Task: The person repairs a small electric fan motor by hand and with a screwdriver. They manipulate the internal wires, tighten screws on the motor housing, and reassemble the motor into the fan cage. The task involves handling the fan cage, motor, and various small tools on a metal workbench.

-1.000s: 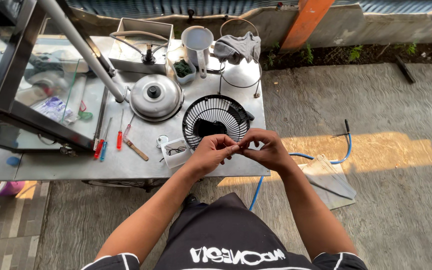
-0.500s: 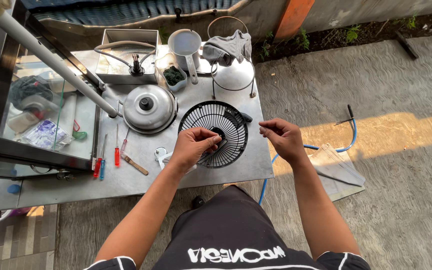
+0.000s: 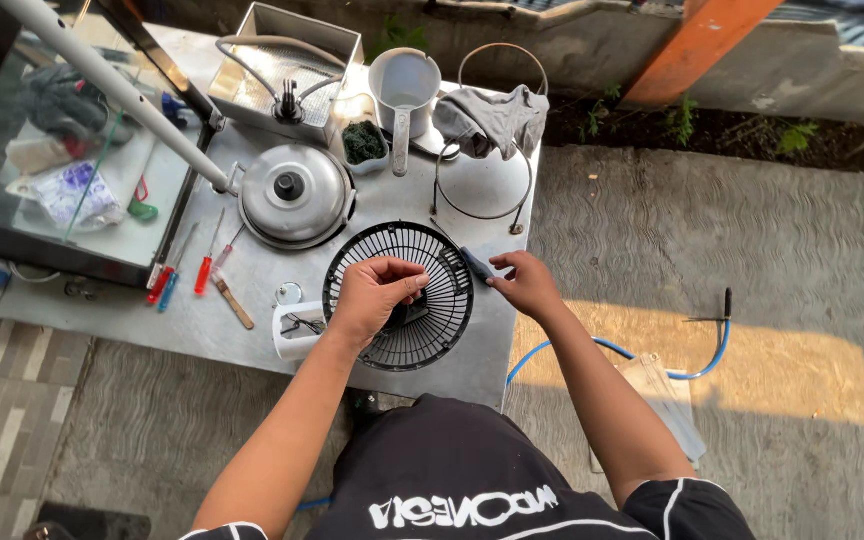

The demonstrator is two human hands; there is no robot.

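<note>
Nearest to the viewer, at the bottom of the frame, the person's two bare arms reach up toward a grey metal surface (image 3: 252,330). The left hand (image 3: 372,295) rests over the middle of a black round fan grille (image 3: 400,296), which lies flat near the centre of the frame. Its grip is partly closed, fingers curled down at the grille's hub; I cannot tell what it pinches there. The right hand (image 3: 527,283) is just beside the grille's right edge, fingers closed on a small dark tool (image 3: 476,264). Left of the grille stands a white cup (image 3: 294,330), then red and blue screwdrivers (image 3: 184,272). Farther up are a silver pot lid (image 3: 294,192), a white jug (image 3: 404,88) and a grey cloth (image 3: 492,118) on a white dome.
</note>
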